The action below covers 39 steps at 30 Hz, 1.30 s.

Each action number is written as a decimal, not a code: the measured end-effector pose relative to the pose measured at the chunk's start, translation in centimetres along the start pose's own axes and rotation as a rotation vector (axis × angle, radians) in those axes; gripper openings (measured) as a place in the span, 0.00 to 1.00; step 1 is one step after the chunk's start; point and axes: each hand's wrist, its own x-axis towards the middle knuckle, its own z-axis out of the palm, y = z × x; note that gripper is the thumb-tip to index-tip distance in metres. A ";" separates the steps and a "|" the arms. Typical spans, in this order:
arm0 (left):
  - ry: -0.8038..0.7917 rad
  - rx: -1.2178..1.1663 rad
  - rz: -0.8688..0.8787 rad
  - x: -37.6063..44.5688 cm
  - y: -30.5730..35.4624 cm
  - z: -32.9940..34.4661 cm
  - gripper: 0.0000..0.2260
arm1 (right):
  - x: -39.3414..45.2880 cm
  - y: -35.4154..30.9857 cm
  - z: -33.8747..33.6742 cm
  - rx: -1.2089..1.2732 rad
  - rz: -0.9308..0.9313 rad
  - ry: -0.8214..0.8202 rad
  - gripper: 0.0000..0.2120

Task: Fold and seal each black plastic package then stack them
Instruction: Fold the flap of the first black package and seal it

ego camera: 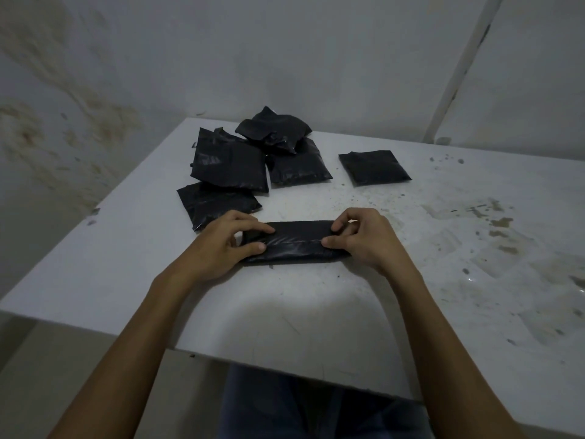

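Note:
A black plastic package (297,242) lies flat on the white table (316,299), folded into a long narrow strip. My left hand (221,245) pinches its left end between thumb and fingers. My right hand (364,237) pinches its right end the same way. Behind it, at the back left, several more black packages (231,166) lie in a loose overlapping heap. One flat black package (375,167) sits alone at the back right.
The table is stained and speckled with dirt on its right side (493,223). A stained wall (95,90) stands close behind the table and to its left. A pale pole (456,71) leans at the back right. The table's front edge is near my legs.

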 end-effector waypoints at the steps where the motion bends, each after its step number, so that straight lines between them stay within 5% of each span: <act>1: -0.001 0.000 -0.006 0.0 0.2 -0.1 0.14 | 0.0 0.1 0.1 0.004 -0.006 0.013 0.12; 6: -0.042 0.255 -0.035 0.0 1.9 -0.7 0.11 | 0.7 0.1 0.1 -0.009 -0.022 0.042 0.10; 10: 0.013 0.453 0.055 1.3 4.0 -0.1 0.22 | 1.3 -0.1 -0.2 -0.035 -0.012 -0.010 0.10; 21: -0.220 0.282 0.076 4.6 5.5 1.3 0.17 | 2.7 -0.2 -0.8 -0.050 -0.001 -0.011 0.12; 28: -0.133 0.293 0.022 3.6 5.7 2.5 0.21 | 3.7 0.6 0.8 -0.057 -0.284 0.081 0.14; 33: 0.002 0.203 -0.120 2.7 6.3 3.7 0.22 | 3.0 1.2 2.2 -0.032 -0.384 0.316 0.15; 39: 0.108 0.174 -0.187 2.0 7.0 4.8 0.24 | 1.5 1.6 2.8 0.029 -0.346 0.233 0.08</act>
